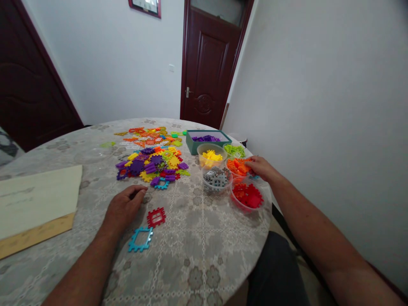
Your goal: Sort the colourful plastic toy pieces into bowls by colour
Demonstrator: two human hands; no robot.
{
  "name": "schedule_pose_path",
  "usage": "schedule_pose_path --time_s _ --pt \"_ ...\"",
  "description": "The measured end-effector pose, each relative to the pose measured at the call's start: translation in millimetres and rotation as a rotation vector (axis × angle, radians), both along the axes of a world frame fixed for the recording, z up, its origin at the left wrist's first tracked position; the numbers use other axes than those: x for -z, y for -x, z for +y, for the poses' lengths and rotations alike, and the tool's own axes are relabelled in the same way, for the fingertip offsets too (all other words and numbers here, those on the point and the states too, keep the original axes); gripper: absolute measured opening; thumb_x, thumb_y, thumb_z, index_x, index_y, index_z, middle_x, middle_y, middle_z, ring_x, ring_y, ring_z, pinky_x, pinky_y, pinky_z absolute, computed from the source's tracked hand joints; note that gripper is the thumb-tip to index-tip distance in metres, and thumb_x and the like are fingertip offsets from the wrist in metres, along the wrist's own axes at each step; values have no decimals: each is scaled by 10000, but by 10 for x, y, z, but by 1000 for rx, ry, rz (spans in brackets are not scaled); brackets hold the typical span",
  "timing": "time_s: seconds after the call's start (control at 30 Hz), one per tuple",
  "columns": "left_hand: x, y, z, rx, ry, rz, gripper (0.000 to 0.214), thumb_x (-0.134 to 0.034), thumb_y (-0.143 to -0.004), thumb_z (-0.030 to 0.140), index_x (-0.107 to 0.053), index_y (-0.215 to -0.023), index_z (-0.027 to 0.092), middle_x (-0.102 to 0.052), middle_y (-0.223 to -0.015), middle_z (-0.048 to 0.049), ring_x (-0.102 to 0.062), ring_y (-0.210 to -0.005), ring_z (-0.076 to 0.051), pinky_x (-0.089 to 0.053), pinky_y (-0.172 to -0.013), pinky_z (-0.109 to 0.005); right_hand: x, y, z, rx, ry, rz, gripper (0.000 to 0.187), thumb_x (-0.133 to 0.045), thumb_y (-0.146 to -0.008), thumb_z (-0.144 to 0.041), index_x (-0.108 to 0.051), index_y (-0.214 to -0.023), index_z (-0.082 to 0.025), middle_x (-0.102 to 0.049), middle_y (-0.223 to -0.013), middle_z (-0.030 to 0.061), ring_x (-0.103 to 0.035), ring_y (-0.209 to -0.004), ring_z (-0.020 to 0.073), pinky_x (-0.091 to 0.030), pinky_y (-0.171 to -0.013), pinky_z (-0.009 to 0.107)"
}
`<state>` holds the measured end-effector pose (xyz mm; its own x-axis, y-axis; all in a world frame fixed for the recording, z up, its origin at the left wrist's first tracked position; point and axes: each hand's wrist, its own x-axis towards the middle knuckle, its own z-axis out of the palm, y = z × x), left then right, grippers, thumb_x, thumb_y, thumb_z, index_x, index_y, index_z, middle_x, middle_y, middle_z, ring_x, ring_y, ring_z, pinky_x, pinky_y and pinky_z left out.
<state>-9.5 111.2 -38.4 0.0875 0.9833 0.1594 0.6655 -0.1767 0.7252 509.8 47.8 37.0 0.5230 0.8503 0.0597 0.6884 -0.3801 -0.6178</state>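
Observation:
My right hand (pixel 262 168) reaches into a clear bowl of orange building pieces (pixel 238 167), its fingers closed on an orange piece at the bowl's edge. The fingertips are partly hidden among the pieces. My left hand (pixel 126 206) rests on the table, fingers curled in and thumb against them, with nothing visible between. Just beyond it lies a mixed pile of toothed plastic building pieces (pixel 156 160) in purple, yellow, red, green and blue. Nearer to me are a red square window piece (pixel 156 217) and a blue square frame piece (pixel 140 239).
Around the orange bowl stand clear bowls of red pieces (pixel 247 195), grey pieces (pixel 217 178), yellow pieces (pixel 212 157) and green pieces (pixel 234 150). A green box (pixel 193 146) holds purple pieces. Farther back are orange and yellow pieces (pixel 151 138). A board with paper (pixel 38 199) lies left.

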Motion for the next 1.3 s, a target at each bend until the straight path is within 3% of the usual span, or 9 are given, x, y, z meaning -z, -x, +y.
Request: schedule_pose_path --time_s 0.27,0.33,0.43,0.53,0.67,0.83,0.97,1.1,1.3 --pt "15 -13 12 10 -33 -42 386 -555 -857 500 -785 -1022 238 -802 -878 -48 -726 -782 -251 -554 -732 -329 -166 75 -56 23 -84 -236 277 -645 -879 -309 -786 -1045 -138 -788 -1056 121 -705 -962 229 -503 -857 306" --pt "20 -22 -6 9 -68 -52 363 -568 -856 492 -788 -989 236 -808 -926 -53 -730 -837 -253 -559 -791 -333 -243 247 -174 5 -166 -289 285 -598 -918 -314 -788 -1053 -151 -786 -1095 116 -701 -975 234 -496 -893 326" --pt "25 -54 -54 28 -118 -83 339 -558 -873 466 -787 -963 232 -809 -981 -56 -726 -909 -246 -553 -863 -335 -325 763 -431 -73 -360 -316 294 -595 -954 -381 -783 -1056 -180 -784 -978 82 -680 -797 213 -509 -805 338" --pt "53 -85 -68 25 -84 -120 336 -544 -892 427 -788 -987 217 -803 -940 -58 -719 -875 -232 -552 -846 -330 -311 1456 -699 -416 -394 -268 250 -603 -984 -388 -759 -1069 -212 -752 -921 58 -650 -735 190 -515 -743 325" --pt "81 -102 -67 16 -70 -138 311 -558 -897 389 -790 -986 202 -795 -917 -59 -712 -838 -220 -547 -838 -327 -26 2299 -795 -937 -294 -135 245 -561 -1009 -252 -688 -1218 -232 -724 -1156 92 -693 -937 203 -566 -847 355" --pt "45 -113 -102 21 -95 -150 292 -548 -907 355 -788 -970 201 -798 -951 -59 -714 -886 -223 -541 -897 -338 408 2920 -463 -1072 -176 -135 440 -542 -1006 -206 -560 -1445 -207 -584 -1479 155 -555 -1378 268 -468 -1151 466" --pt "16 -116 -110 26 -108 -147 288 -541 -901 341 -785 -961 200 -803 -993 -66 -714 -938 -228 -535 -925 -338 532 3117 -303 -1074 6 -169 531 -602 -975 -230 -521 -1498 -188 -557 -1461 167 -586 -1305 284 -469 -1128 453" --pt "1 -112 -109 26 -81 -134 308 -548 -884 381 -788 -970 207 -806 -996 -59 -712 -921 -223 -540 -894 -314 571 3101 -301 -967 46 -96 563 -707 -913 -282 -569 -1451 -189 -562 -1311 138 -620 -1154 260 -505 -1049 401" --pt "-11 -74 -53 -6 -24 -58 384 -543 -871 467 -790 -1041 228 -789 -887 -32 -700 -791 -226 -540 -763 -310 385 2929 -501 -940 12 -146 540 -683 -879 -194 -562 -1403 -241 -522 -1330 110 -612 -1068 225 -538 -962 379"
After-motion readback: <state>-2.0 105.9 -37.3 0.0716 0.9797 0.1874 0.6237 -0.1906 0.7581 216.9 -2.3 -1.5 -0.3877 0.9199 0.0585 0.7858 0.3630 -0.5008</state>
